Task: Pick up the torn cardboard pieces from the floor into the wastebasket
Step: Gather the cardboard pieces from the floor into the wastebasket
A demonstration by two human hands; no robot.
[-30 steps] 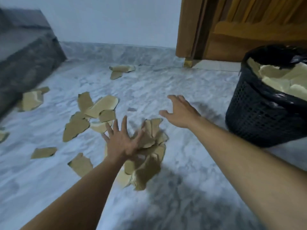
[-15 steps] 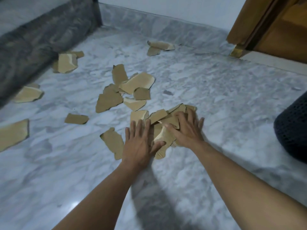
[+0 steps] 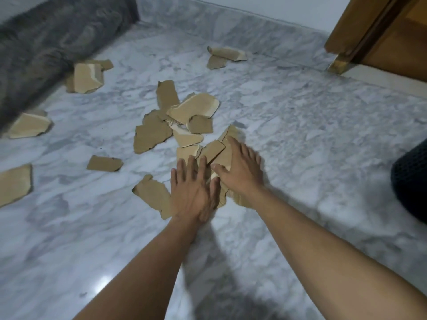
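Left hand (image 3: 194, 192), right hand (image 3: 241, 173): both flat, fingers straight, pressing cardboard pile (image 3: 213, 149) on marble floor (image 3: 300, 135); wastebasket (image 3: 411, 181) at right edge

dark grey veined stone ledge (image 3: 46, 38), upper left, blurred | pale grey marble skirting (image 3: 231, 26) along the far edge, below plain white wall (image 3: 277, 5) | brown wooden door frame (image 3: 360, 24), upper right | brass-coloured foot (image 3: 338, 64) at its base | cream threshold strip (image 3: 381, 82) beside that foot
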